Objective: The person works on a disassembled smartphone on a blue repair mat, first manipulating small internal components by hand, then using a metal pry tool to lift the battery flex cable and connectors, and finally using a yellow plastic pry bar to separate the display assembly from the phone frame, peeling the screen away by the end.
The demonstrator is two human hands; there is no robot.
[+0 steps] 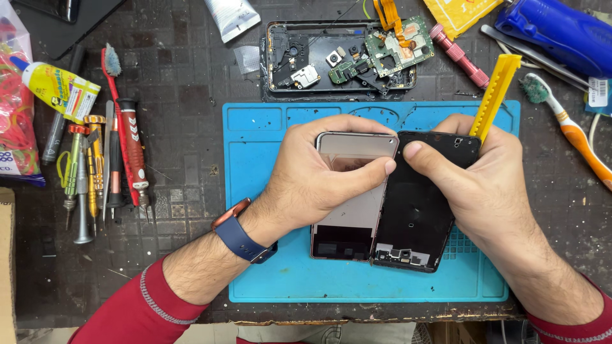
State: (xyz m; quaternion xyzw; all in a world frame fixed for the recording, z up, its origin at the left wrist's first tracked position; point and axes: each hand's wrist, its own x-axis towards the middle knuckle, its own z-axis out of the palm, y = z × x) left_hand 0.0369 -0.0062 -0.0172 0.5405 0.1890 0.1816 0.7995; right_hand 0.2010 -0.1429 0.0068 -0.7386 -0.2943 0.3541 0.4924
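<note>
Pale rectangular phone screen (352, 191) at centre under left hand (319, 181); yellow glue bottle (56, 88) with white label upper left; white tube (232, 16) at top.

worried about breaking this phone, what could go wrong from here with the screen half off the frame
1. The left hand bends the screen panel away from the black frame; thin glass flexed like this may crack.
2. The yellow pry tool in the right hand could slip and gouge the frame's edge.
3. Loose parts in the opened phone shell nearby could get knocked off.
</note>
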